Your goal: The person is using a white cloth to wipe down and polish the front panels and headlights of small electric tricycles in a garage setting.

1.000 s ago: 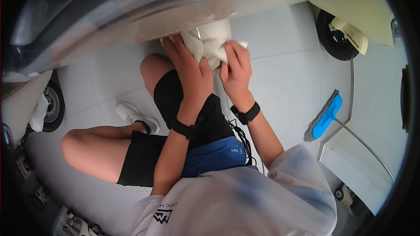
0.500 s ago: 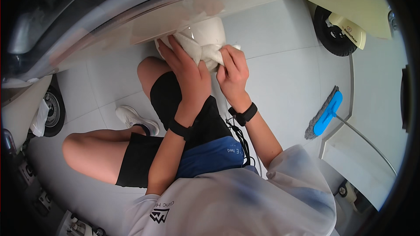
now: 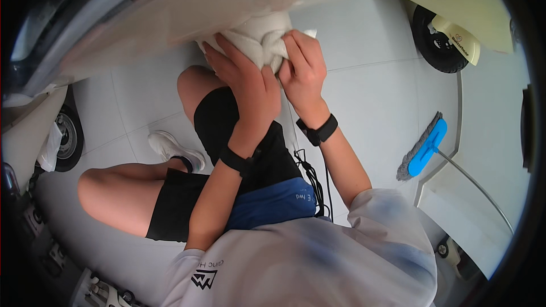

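Observation:
A bunched white cloth is gripped between my two hands, up against a glossy white rounded part under the large curved pale body panel. My left hand presses on the cloth's left side, its fingertips partly hidden near the panel's edge. On the other side, my right hand pinches a fold of it between thumb and fingers, and a corner sticks out past the knuckles. Both wrists wear black bands. Most of the rounded part is hidden behind the cloth and the panel.
A blue flat mop with a grey fringe leans at the right beside a pale raised edge. A cream scooter's wheel stands at the upper right, another wheel at the left. Black cables hang beside my right forearm.
Both hands and the cloth have shifted a little upward in the view. Less of the white rounded part shows now. The grip on the cloth is the same.

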The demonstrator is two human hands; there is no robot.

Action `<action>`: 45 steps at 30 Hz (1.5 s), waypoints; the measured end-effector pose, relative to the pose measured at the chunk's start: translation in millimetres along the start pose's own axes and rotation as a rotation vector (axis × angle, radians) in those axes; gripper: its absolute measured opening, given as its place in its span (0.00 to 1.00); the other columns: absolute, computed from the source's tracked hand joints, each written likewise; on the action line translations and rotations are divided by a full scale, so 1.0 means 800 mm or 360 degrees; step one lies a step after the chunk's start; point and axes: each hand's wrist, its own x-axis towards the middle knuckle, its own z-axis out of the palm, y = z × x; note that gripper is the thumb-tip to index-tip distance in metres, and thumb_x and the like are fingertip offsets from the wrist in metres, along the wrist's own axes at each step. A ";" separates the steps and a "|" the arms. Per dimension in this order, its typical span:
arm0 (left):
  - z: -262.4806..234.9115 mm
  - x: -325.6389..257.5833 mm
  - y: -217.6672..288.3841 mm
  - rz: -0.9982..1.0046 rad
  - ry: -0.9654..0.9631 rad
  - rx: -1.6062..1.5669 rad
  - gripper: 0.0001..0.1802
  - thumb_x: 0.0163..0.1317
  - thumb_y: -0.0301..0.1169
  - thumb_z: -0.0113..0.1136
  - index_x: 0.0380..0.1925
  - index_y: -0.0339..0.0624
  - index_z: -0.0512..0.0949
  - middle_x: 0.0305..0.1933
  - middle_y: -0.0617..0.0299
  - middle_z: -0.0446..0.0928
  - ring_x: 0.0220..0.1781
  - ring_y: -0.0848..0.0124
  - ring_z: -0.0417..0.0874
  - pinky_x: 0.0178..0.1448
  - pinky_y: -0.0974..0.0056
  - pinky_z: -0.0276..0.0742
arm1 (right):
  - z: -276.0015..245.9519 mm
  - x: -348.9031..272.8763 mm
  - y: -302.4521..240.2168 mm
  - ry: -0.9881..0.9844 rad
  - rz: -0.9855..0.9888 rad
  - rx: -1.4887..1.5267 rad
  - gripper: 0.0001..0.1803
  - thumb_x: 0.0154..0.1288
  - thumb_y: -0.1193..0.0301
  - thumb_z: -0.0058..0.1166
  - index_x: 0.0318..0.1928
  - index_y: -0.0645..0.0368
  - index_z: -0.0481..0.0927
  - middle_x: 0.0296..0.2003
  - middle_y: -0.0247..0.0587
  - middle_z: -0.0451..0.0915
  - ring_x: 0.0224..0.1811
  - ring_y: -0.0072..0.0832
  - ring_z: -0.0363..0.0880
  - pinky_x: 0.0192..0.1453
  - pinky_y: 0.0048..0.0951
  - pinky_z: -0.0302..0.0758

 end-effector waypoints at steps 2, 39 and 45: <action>-0.005 -0.002 -0.006 -0.0008 -0.0017 -0.0048 0.50 0.58 0.20 0.47 0.76 0.20 0.32 0.76 0.12 0.28 0.79 0.18 0.33 0.81 0.30 0.35 | 0.001 0.002 -0.004 0.0024 -0.0023 0.0023 0.19 0.49 0.89 0.55 0.45 0.71 0.84 0.47 0.51 0.83 0.48 0.48 0.83 0.52 0.41 0.82; -0.007 -0.021 -0.031 -0.0051 -0.0040 -0.0254 0.49 0.58 0.23 0.42 0.76 0.17 0.31 0.80 0.19 0.28 0.83 0.27 0.31 0.84 0.38 0.28 | -0.011 -0.032 0.007 -0.0080 -0.0107 0.0089 0.22 0.46 0.89 0.56 0.46 0.71 0.84 0.49 0.52 0.83 0.51 0.49 0.83 0.55 0.42 0.81; -0.003 -0.013 -0.019 -0.0108 0.0016 -0.0313 0.49 0.57 0.24 0.41 0.76 0.17 0.31 0.80 0.18 0.28 0.83 0.27 0.30 0.84 0.38 0.29 | -0.007 -0.010 -0.003 -0.0077 -0.0099 0.0080 0.21 0.47 0.89 0.57 0.46 0.71 0.84 0.48 0.51 0.83 0.50 0.48 0.84 0.55 0.42 0.82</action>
